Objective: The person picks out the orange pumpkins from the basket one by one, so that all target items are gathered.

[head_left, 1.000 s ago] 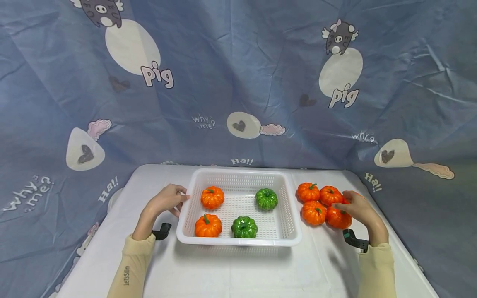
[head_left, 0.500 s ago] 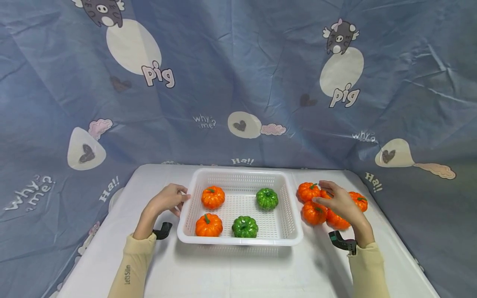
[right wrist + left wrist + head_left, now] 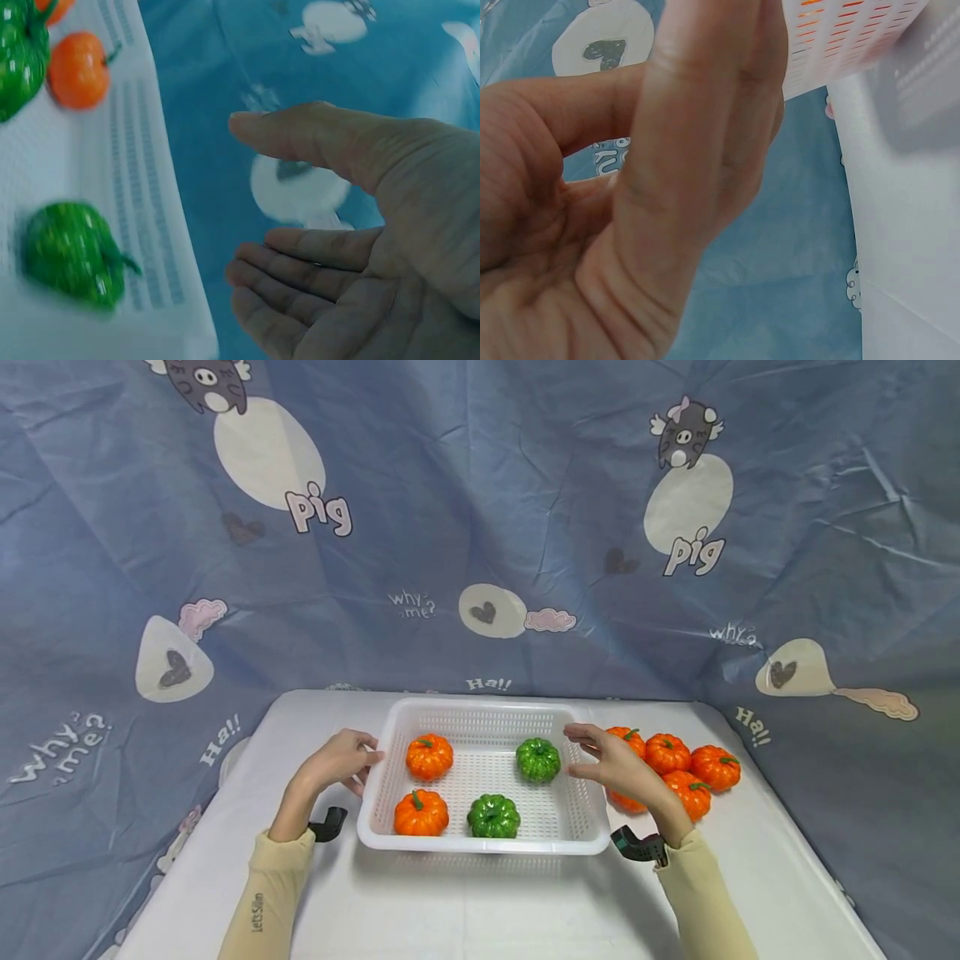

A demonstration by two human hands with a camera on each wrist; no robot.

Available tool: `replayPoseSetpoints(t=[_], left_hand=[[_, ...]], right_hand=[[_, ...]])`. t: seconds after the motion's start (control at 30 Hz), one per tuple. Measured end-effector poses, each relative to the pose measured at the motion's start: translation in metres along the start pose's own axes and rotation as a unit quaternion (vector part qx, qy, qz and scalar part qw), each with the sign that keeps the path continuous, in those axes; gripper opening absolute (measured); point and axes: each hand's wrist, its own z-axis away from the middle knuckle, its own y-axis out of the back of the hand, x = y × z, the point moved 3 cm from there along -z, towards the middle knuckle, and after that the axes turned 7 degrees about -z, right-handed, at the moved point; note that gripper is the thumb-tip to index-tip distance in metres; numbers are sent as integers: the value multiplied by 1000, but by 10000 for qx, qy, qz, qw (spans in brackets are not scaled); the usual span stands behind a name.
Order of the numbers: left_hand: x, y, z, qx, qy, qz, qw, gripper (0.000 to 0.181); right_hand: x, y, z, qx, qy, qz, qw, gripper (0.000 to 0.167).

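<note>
A white perforated plastic basket (image 3: 480, 846) stands on the table. In it lie two small orange pumpkins (image 3: 421, 813) and two green pumpkins (image 3: 492, 817). My left hand (image 3: 339, 762) is at the basket's left side, its fingertips touching the wall near the rim; the left wrist view shows its fingers (image 3: 697, 97) fairly straight beside the perforated wall. Over the right rim hovers my right hand (image 3: 618, 768), thumb and fingers spread, close to the far green pumpkin (image 3: 537, 760). In the right wrist view, nothing lies between that thumb and the fingers (image 3: 300, 281).
Right of the basket, several orange pumpkins (image 3: 715, 768) sit close together, some partly hidden by my right hand. The white-covered table (image 3: 465, 918) is backed by a blue patterned cloth (image 3: 525, 527). Both wrists wear dark straps.
My right hand has moved left from above the orange pumpkins to the basket's right rim, carrying nothing. The left hand, the basket and the pumpkins look unmoved.
</note>
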Motion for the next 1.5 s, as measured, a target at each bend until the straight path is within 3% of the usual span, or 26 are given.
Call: replayPoseSetpoints(t=[0.17,0.4,0.57,0.7,0.9,1.07,1.33,1.5], left_hand=[[1,2,-1,30,4,-15,10000,40],[1,2,-2,84,3,-88,9999,40],[2,3,-1,69,-16,-64,10000,43],[2,3,-1,67,12,-59,10000,44],[1,1,-2,36,-26,10,10000,43],[1,0,-2,18,-36,61,10000,40],[2,2,0,82,-150,-13,9999,43],[1,2,1,79,-139,-40,9999,44]], right_hand=[[-18,-24,-19,-474,32,-3,9989,68],[-34,-58,-46,-1156,503,366,9913,67],[-42,-84,-63,-1635,349,568,9843,68],[-45,-106,-76,-2141,325,613,9743,65],[-42,-136,-93,-2915,335,1030,9504,64],[-38,-154,-103,-3318,220,1339,9335,68],[-30,-174,-110,-3706,-278,1238,9201,80],[-26,-183,-109,-3821,-380,1286,9143,81]])
